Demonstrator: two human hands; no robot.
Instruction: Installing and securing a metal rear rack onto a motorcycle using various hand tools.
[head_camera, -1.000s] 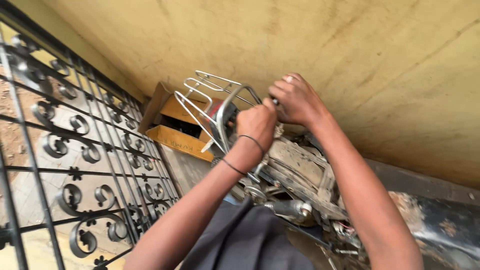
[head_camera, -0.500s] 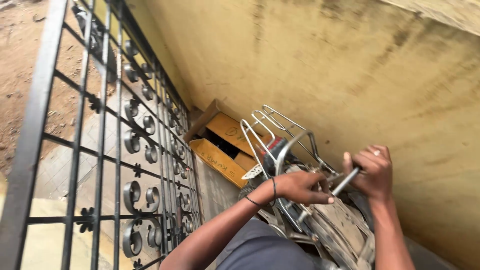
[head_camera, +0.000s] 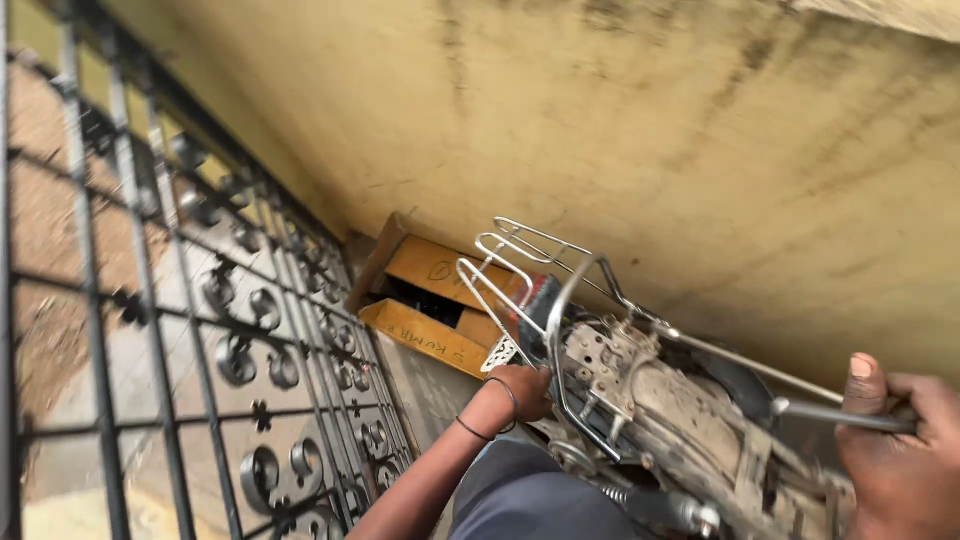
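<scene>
A stripped, dusty motorcycle rear frame (head_camera: 660, 400) lies along the foot of the stained yellow wall (head_camera: 620, 140), its long axis running from the lower right of the view up toward the left. Its tail end points at an open cardboard box (head_camera: 430, 300) standing in the corner. A chrome luggage rack (head_camera: 530, 265) caps that tail end and sticks out over the box.

The left hand (head_camera: 520, 385) is on the near side of the frame, just below the rack, fingers curled against the metal beside the rack's bent chrome bar (head_camera: 555, 340); a thin band sits on its wrist. What exactly the fingers clasp cannot be told.

The right hand (head_camera: 895, 450) is at the other end of the frame, at the lower right, wrapped tightly around a thin grey metal rod (head_camera: 830, 412) that lies roughly level and points left toward the frame's middle.

A black wrought-iron gate (head_camera: 200, 340) with scrollwork stands on the far side of the box from the wall.
</scene>
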